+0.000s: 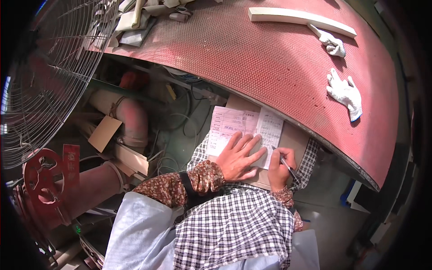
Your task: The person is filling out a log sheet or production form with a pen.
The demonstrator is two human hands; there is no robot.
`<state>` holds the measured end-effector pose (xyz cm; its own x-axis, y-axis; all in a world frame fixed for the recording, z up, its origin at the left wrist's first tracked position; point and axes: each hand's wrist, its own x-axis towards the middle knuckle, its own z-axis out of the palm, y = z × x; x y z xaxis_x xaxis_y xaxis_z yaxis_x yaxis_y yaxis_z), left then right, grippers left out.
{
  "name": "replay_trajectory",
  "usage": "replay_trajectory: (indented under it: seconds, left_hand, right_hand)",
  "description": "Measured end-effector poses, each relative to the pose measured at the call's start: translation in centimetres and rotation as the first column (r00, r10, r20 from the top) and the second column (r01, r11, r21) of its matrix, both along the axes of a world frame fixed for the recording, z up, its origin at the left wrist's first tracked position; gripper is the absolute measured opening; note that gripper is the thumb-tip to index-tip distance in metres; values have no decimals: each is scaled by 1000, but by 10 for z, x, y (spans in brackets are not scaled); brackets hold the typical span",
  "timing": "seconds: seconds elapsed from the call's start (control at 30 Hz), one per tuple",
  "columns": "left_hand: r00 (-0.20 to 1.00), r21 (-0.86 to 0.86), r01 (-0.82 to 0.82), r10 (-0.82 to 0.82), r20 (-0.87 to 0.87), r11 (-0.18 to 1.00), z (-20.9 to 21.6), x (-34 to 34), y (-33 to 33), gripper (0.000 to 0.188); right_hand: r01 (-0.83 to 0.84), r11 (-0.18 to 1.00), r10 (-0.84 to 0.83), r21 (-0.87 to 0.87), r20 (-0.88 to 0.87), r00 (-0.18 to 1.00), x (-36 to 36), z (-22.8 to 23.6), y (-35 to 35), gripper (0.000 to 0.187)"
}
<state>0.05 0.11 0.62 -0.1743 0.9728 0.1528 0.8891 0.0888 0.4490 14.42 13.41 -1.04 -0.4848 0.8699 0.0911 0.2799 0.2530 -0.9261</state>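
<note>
A pinkish printed form [234,119] and a narrow white sheet with handwriting [270,128] lie side by side on a piece of brown cardboard [292,141] over my lap. My left hand [238,157] rests flat across the lower part of the papers with its fingers spread. In my right hand [280,173] is a dark pen [289,165], its tip close to the narrow sheet's right edge. Floral sleeves cover both forearms. Under the cardboard shows a black and white checked apron [234,229].
Ahead is a red table with a dimpled top [216,49], holding two white gloves [345,95], a long pale bar [301,21] and scraps [144,22] at the left. A wire-caged fan [58,67], a red handwheel [42,180] and thick pipes [92,189] stand left.
</note>
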Motion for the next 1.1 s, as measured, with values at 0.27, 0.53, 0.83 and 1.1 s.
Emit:
replay_trajectory:
  seconds: [0.27, 0.53, 0.83, 1.1]
  left_hand:
    - [1000, -40, -3, 4, 5, 999, 5, -5, -4, 76]
    - [1000, -47, 15, -14, 12, 999, 7, -6, 2, 71]
    - [1000, -71, -16, 15, -19, 997, 11, -4, 1, 74]
    - [1000, -36, 22, -22, 19, 999, 5, -7, 0, 73]
  right_hand:
    - [-1, 1000, 2, -6, 23, 1000, -2, 4, -4, 16]
    - [6, 998, -5, -60, 16, 1000, 0, 6, -3, 13]
    - [-69, 995, 70, 74, -11, 998, -11, 22, 8, 13]
    - [30, 999, -30, -38, 4, 1000, 1, 5, -5, 12]
